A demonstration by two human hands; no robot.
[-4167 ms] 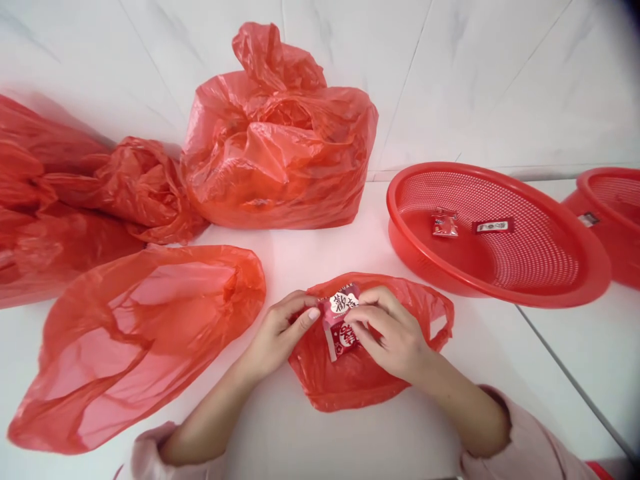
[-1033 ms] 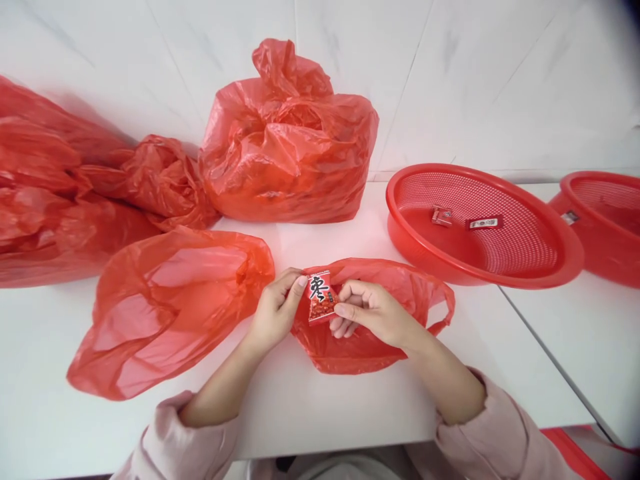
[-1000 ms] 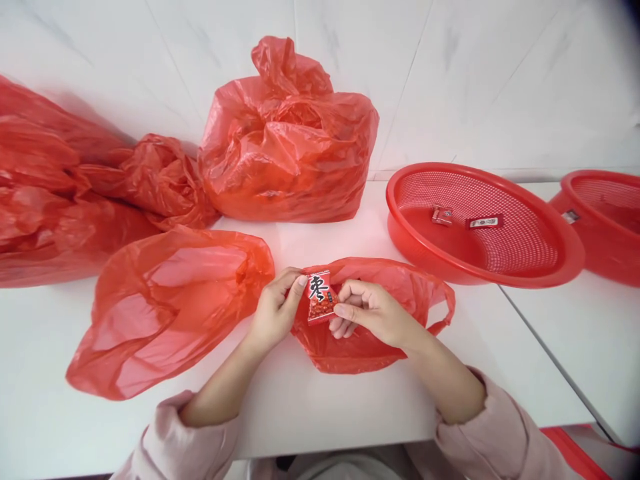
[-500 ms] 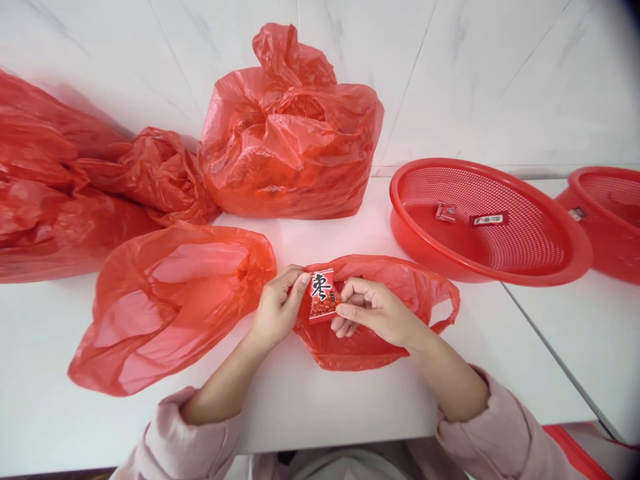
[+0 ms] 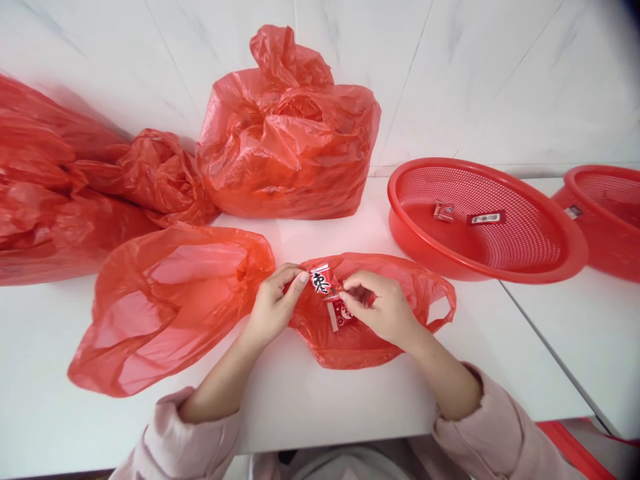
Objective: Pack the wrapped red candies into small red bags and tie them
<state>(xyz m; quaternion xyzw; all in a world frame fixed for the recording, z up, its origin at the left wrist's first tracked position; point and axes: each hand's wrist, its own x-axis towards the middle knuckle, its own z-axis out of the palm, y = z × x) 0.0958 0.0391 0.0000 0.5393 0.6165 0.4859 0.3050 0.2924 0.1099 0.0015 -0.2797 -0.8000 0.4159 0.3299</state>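
A small red snack packet [image 5: 320,281] with a large black character on it is held above a red plastic bag [image 5: 350,357] lying with its mouth spread. My left hand [image 5: 278,300] pinches its upper left corner between thumb and fingers. At the lower right corner, my right hand [image 5: 381,307] grips it with thumb and bent fingertips. Just beneath, a second red packet [image 5: 340,317] with white markings shows inside the bag, partly covered by my right hand.
Another spread red bag [image 5: 165,363] lies to the left. Full red bags [image 5: 295,160] stand along the tiled wall, with more bunched bags [image 5: 60,193] at far left. A red mesh basket [image 5: 475,267] at right holds two packets [image 5: 486,218]. Beside it is another red basket [image 5: 610,233].
The held packet has tilted and crumpled, its lower part now drawn toward my right hand. The second packet beneath has come into sight. The view has shifted slightly.
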